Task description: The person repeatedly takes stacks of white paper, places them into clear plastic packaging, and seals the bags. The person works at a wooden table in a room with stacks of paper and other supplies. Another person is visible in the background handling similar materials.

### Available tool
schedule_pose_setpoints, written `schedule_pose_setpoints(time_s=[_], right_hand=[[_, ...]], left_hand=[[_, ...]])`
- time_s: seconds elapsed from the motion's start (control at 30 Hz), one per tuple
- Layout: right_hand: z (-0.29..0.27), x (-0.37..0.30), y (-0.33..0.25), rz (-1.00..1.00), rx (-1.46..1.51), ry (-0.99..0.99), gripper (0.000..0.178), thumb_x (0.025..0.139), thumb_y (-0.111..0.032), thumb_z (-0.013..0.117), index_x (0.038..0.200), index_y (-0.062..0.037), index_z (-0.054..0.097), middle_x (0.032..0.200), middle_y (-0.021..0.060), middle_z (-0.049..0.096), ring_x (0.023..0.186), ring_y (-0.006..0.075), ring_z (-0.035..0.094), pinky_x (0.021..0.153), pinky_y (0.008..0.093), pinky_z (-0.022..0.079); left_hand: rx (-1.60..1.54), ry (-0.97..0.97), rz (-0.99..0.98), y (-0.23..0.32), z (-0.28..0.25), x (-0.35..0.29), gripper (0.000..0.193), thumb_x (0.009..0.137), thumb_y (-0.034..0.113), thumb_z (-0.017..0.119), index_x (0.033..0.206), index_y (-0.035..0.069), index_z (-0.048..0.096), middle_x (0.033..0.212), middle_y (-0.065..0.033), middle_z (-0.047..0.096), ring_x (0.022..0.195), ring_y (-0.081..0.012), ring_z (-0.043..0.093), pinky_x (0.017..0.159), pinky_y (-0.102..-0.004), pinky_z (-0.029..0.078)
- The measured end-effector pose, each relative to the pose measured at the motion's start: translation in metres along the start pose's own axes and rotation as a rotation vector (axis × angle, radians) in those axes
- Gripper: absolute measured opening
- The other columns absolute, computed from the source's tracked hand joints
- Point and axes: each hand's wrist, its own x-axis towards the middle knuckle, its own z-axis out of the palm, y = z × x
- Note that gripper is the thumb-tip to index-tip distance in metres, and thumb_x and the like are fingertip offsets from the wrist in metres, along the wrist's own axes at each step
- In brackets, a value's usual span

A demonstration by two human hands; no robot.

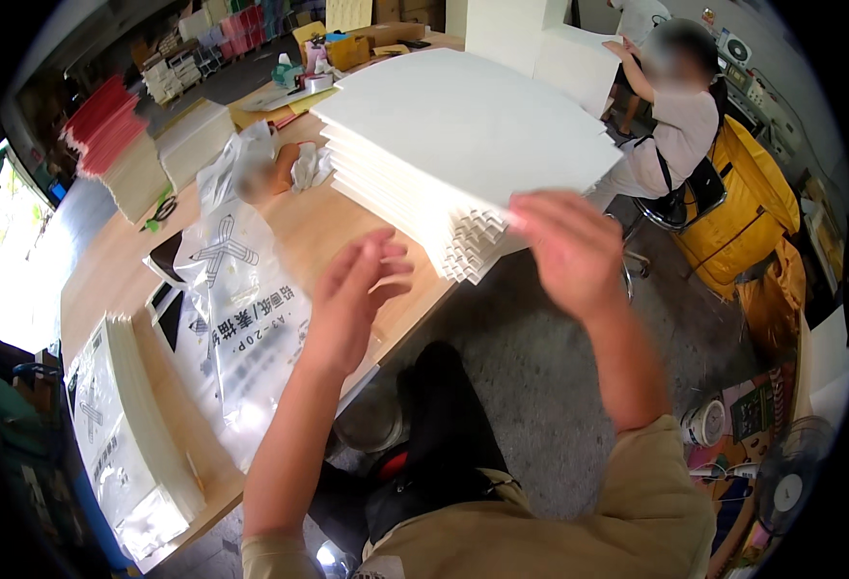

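White sheets in a fanned stack (463,135) lie on the wooden counter (309,232) ahead of you, long axis running up-left, near corner overhanging between your hands, your right hand (569,246) touching it, fingers loosely spread, your left hand (357,294) open just below.

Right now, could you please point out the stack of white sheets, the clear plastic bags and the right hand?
stack of white sheets (463,125), head view, bare top sheet.
clear plastic bags (241,318), head view, middle of the top bag.
right hand (567,246), head view, back of the hand.
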Motion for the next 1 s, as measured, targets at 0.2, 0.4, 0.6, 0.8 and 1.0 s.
schedule_pose_setpoints(time_s=[0.2, 0.4, 0.6, 0.8, 1.0], right_hand=[[-0.026, -0.002, -0.062, -0.17, -0.134, -0.212, 0.018, 0.079, -0.019, 0.08, 0.089, -0.0058, 0.074, 0.094, 0.0044, 0.072, 0.084, 0.0182, 0.069, 0.056, 0.0254, 0.048], [-0.055, 0.03, 0.011, 0.096, 0.24, -0.265, 0.034, 0.083, -0.036, 0.078, 0.102, -0.008, 0.072, 0.099, 0.0047, 0.069, 0.092, 0.0242, 0.063, 0.076, 0.0395, 0.049], [-0.061, -0.019, 0.166, 1.302, 0.296, -0.511, 0.046, 0.094, -0.047, 0.065, 0.105, -0.002, 0.071, 0.097, 0.0069, 0.071, 0.083, 0.0148, 0.064, 0.073, 0.0308, 0.05], [-0.058, -0.023, 0.184, 1.45, 0.754, -0.563, 0.041, 0.089, -0.03, 0.073, 0.109, 0.0051, 0.067, 0.099, 0.0086, 0.07, 0.085, 0.016, 0.068, 0.073, 0.0304, 0.053], [-0.095, 0.035, 0.13, 1.385, 0.761, -0.526, 0.036, 0.082, -0.015, 0.073, 0.108, 0.0097, 0.067, 0.098, 0.0164, 0.072, 0.087, 0.0196, 0.071, 0.077, 0.0313, 0.055]], left_hand=[[-0.355, 0.012, -0.186, 0.006, 0.041, 0.063, 0.049, 0.102, 0.036, 0.054, 0.135, 0.001, 0.049, 0.126, -0.0125, 0.06, 0.114, -0.0254, 0.059, 0.097, -0.0414, 0.05], [-0.333, 0.11, -0.19, 0.003, 0.037, 0.073, 0.042, 0.099, 0.018, 0.055, 0.135, -0.003, 0.047, 0.125, -0.0146, 0.059, 0.114, -0.0276, 0.06, 0.097, -0.0413, 0.051], [-0.256, 0.071, -0.171, -0.001, 0.041, 0.076, 0.047, 0.1, 0.021, 0.056, 0.138, -0.003, 0.043, 0.127, -0.0174, 0.058, 0.115, -0.0284, 0.061, 0.097, -0.0402, 0.052], [-0.22, 0.056, -0.131, 0.004, 0.042, 0.072, 0.041, 0.1, 0.016, 0.055, 0.136, -0.003, 0.047, 0.127, -0.0152, 0.06, 0.115, -0.0281, 0.061, 0.097, -0.0397, 0.052], [-0.124, 0.058, -0.203, 0.035, 0.027, 0.04, 0.043, 0.099, 0.015, 0.054, 0.137, -0.005, 0.046, 0.127, -0.0171, 0.059, 0.114, -0.0286, 0.061, 0.093, -0.0398, 0.054]])
